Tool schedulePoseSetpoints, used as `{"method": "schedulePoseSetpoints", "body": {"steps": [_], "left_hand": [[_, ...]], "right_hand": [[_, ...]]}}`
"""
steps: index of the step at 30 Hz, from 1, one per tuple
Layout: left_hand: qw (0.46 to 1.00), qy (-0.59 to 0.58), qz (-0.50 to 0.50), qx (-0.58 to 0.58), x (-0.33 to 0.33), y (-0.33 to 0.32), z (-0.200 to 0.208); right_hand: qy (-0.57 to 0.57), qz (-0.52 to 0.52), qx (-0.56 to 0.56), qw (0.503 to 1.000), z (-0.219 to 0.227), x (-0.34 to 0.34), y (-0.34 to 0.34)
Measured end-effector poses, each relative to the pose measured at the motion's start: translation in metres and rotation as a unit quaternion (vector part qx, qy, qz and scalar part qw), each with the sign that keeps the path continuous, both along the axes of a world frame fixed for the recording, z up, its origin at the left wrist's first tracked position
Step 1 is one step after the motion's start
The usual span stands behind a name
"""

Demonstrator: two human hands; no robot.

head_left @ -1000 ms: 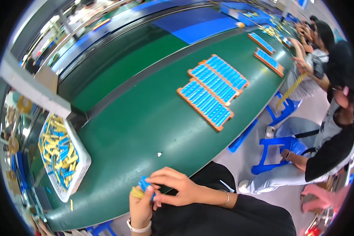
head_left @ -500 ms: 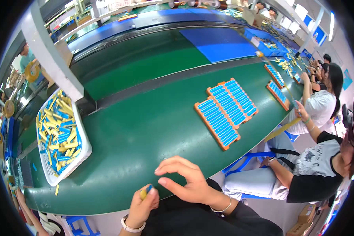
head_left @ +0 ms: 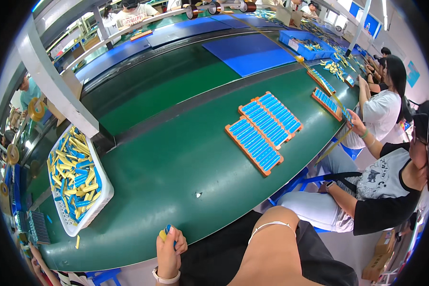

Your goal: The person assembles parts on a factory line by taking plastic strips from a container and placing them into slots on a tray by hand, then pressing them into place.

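Observation:
My left hand (head_left: 170, 248) is closed around small yellow and blue stick-shaped pieces (head_left: 165, 232) at the table's near edge. Their ends poke out above the thumb; the rest is hidden in the fist. My right hand (head_left: 278, 216) is raised at the lower right, beyond a bracelet on the wrist. Its fingers are hidden, so what it holds, if anything, does not show. Ahead on the green table (head_left: 176, 167) lies a small white scrap (head_left: 198, 194). Orange trays (head_left: 260, 143) of blue sticks lie side by side farther right.
A white basket (head_left: 108, 190) full of yellow and blue pieces stands at left, with one loose yellow piece (head_left: 77, 242) beside it. A grey post (head_left: 62, 76) rises behind. Seated at right, a co-worker (head_left: 386, 181) holds blue pieces near more orange trays (head_left: 326, 104).
My right hand has left the left hand's side, moving right and toward me, and its fingers are now out of sight. The left hand still grips its pieces, slightly lower. The view has shifted.

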State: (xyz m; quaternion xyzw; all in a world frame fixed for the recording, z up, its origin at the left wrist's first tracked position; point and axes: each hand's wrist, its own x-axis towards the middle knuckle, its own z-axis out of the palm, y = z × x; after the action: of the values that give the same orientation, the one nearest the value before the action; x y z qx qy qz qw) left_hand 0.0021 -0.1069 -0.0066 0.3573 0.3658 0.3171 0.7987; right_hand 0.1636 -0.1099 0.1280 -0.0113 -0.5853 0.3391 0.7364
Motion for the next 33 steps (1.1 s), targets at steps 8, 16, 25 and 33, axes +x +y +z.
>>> {"method": "schedulePoseSetpoints", "body": {"steps": [8,16,25,33], "left_hand": [[0.999,0.027,0.008,0.022,-0.015,-0.01,-0.003],[0.999,0.027,0.009,0.021,-0.019,-0.025,-0.005],[0.999,0.03,-0.013,0.042,-0.015,-0.021,-0.005],[0.921,0.144,0.05,0.359,-0.032,0.034,-0.025]], "right_hand": [[-0.034,0.045,-0.012,0.998,-0.001,-0.012,-0.015],[-0.067,0.102,-0.03,0.992,-0.004,-0.023,-0.029],[-0.107,0.144,-0.062,0.982,-0.011,-0.035,-0.032],[-0.155,0.13,-0.193,0.96,-0.048,-0.031,0.01]]}}
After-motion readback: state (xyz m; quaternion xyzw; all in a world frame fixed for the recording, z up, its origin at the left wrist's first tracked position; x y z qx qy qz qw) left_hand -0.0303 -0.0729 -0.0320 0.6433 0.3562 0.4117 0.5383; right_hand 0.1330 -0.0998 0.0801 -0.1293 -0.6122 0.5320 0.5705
